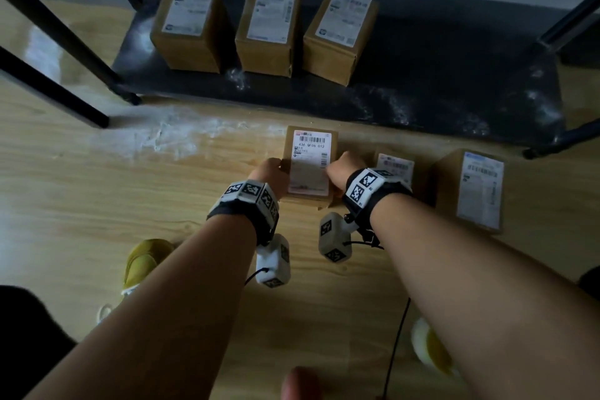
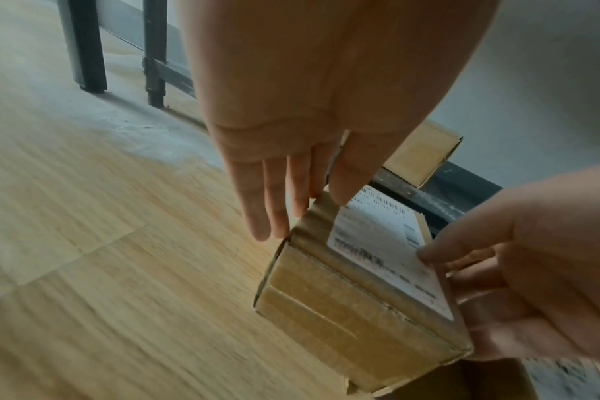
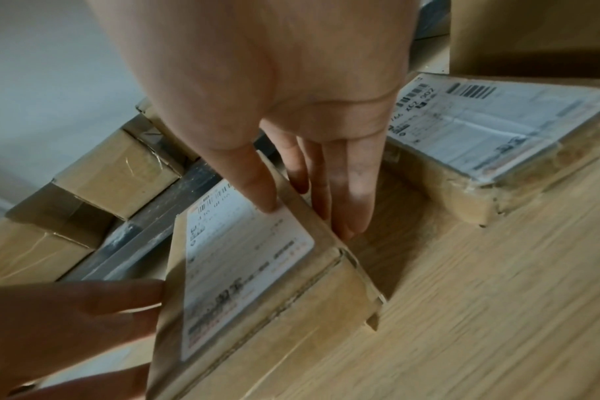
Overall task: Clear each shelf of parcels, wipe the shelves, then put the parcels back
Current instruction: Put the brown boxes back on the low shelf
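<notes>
Both hands clamp one brown cardboard parcel (image 1: 310,166) that stands on the wooden floor (image 1: 162,204). The left hand (image 1: 271,174) lays straight, close-set fingers (image 2: 257,205) down the parcel's left wall, thumb on the top edge. The right hand (image 1: 341,172) mirrors this: fingers (image 3: 356,189) together down the right wall, thumb tip on the white shipping label (image 1: 310,162). The parcel's seams are taped. The label carries a barcode and the printed code "436 QF06 012"; smaller print is unreadable.

Just beyond the right fingers lies a flatter labelled parcel (image 1: 394,166), its text partly legible as "002". Further right stands a taller labelled parcel (image 1: 470,188).

Beyond the fingertips, the black bottom shelf (image 1: 422,91) holds three upright labelled cardboard parcels (image 1: 268,29) in a row; white smears mark its surface.
</notes>
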`<state>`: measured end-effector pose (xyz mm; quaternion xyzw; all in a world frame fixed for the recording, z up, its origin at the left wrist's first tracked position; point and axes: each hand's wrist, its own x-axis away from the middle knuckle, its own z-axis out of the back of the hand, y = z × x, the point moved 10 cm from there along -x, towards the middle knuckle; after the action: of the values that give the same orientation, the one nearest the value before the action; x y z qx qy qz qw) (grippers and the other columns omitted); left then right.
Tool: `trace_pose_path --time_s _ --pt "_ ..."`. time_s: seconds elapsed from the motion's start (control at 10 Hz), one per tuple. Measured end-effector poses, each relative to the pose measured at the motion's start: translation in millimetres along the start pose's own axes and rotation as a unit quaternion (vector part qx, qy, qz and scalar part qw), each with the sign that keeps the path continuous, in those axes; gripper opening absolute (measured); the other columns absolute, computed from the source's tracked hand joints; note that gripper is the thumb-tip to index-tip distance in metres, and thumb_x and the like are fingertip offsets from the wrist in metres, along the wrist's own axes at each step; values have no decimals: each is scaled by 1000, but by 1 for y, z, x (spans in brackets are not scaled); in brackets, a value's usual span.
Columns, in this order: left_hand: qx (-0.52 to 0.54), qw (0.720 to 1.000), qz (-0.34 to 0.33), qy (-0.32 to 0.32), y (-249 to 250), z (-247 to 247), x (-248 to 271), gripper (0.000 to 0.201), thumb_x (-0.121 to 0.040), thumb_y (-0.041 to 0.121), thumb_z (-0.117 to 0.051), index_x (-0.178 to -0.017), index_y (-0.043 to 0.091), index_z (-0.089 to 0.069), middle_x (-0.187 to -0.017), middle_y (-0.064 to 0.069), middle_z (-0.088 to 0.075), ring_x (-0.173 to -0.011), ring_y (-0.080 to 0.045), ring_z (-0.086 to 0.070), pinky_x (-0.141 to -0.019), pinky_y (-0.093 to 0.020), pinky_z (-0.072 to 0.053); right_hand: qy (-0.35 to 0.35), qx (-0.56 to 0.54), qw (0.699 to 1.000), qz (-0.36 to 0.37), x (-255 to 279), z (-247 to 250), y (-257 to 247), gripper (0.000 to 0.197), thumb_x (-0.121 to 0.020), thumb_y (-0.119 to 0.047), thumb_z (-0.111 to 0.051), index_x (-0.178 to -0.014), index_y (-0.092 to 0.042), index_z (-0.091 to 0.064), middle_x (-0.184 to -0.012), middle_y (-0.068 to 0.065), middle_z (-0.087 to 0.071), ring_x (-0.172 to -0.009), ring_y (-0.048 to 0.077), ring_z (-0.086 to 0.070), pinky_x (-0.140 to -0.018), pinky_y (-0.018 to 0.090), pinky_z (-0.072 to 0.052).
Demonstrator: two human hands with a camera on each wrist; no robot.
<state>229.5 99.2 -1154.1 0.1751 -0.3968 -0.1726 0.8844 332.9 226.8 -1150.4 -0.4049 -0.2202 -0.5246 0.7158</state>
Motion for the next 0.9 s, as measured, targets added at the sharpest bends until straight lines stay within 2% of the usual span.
trace_pose_path --time_s 0.1,0.2,0.3,0.4,0.5,0.6,0.7,0.8,0.9 --pt "-26 1000 4 -9 -10 6 0 30 -96 11 -44 -121 3 -57 -116 -15 -62 -100 -26 -58 -81 -32 -44 2 1 1000 -3 3 -8 -6 18 -93 -18 -52 -103 -6 -62 -103 12 -67 -85 28 -65 -65 31 -48" --pt "-51 999 -9 -16 -16 13 -1 31 -93 12 -49 -121 4 -58 -119 -16 -62 -110 -32 -58 -88 -34 -45 4 2 1000 -13 8 -17 -8 19 -94 -20 -51 -101 -6 -62 -102 13 -67 -86 28 -64 -67 32 -47" --pt "-92 994 -30 -45 -11 13 3 30 -99 14 -41 -121 0 -56 -110 -11 -60 -94 -23 -56 -65 -18 -44 23 4 1000 -15 12 -17 -6 21 -98 -19 -46 -81 -7 -53 -95 11 -61 -84 26 -60 -72 31 -49" --pt "-76 993 -80 -38 2 18 10 32 -101 15 -41 -129 4 -52 -130 -8 -55 -121 -22 -50 -96 -26 -41 52 13 999 -9 17 -6 -8 19 -97 -22 -49 -82 -10 -53 -95 9 -62 -82 24 -60 -75 33 -52" --pt "-153 980 -126 -27 27 31 5 38 -101 15 -40 -139 13 -44 -137 -3 -51 -129 -20 -43 -85 -11 -36 102 17 995 10 20 24 -20 17 -95 -22 -52 -92 -6 -53 -93 8 -61 -68 20 -57 -58 29 -46" --pt "18 993 -105 55 42 66 -12 43 -98 11 -42 -141 8 -40 -140 -14 -47 -128 -29 -45 -70 -10 -33 144 1 989 20 20 53 -31 35 -94 -23 -53 -124 -5 -53 -116 12 -63 -96 29 -63 -72 32 -50" --pt "12 984 -147 98 86 92 -22 40 -97 13 -41 -136 5 -46 -135 -15 -51 -123 -31 -49 -97 -33 -39 182 -33 980 71 14 93 -54 33 -92 -24 -53 -121 -8 -57 -120 12 -62 -105 31 -61 -75 29 -42" --pt "35 980 -155 120 123 109 -39 39 -98 16 -39 -136 10 -46 -132 -13 -54 -119 -30 -52 -89 -30 -40 196 -81 972 102 0 125 -72 36 -96 -27 -49 -129 -11 -51 -127 10 -57 -114 30 -56 -81 30 -39" --pt "74 978 -159 115 147 113 -60 42 -98 18 -38 -139 16 -44 -134 -11 -53 -116 -28 -53 -83 -26 -39 205 -103 967 112 -16 146 -81 39 -97 -28 -46 -132 -12 -49 -130 10 -56 -116 29 -55 -80 27 -37"
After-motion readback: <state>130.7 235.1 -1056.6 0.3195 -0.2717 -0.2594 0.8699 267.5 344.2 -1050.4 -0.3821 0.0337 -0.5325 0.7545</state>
